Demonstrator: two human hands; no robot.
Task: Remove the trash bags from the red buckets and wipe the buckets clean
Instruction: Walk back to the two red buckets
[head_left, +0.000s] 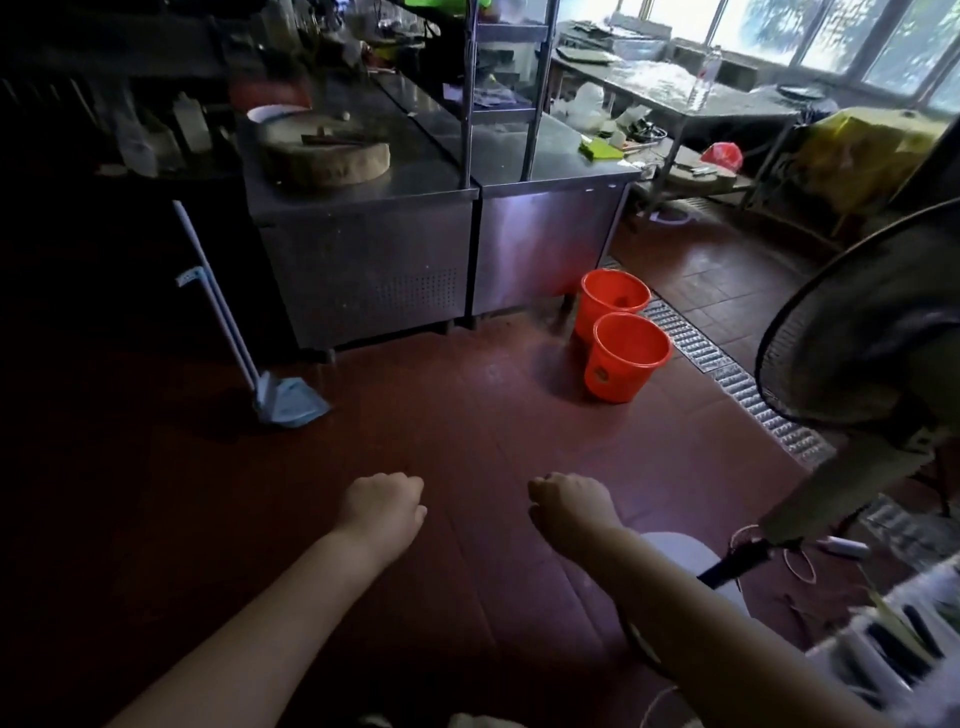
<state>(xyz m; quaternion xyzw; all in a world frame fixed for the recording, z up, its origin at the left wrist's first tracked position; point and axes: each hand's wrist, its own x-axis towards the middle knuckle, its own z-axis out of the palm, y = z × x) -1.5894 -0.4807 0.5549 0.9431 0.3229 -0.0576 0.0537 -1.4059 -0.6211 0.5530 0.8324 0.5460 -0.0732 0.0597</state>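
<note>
Two red buckets stand upright on the red tiled floor beside the steel counter, touching each other: the nearer bucket and the farther bucket. No bag shows in either; both insides look bare red. My left hand and my right hand are held out low over the floor, well short of the buckets. Both are curled into loose fists, and I see nothing in them.
A steel counter with a round chopping block stands ahead. A broom and dustpan lean at its left. A floor drain grate runs right of the buckets. A standing fan looms at right. A steel table stands by the windows.
</note>
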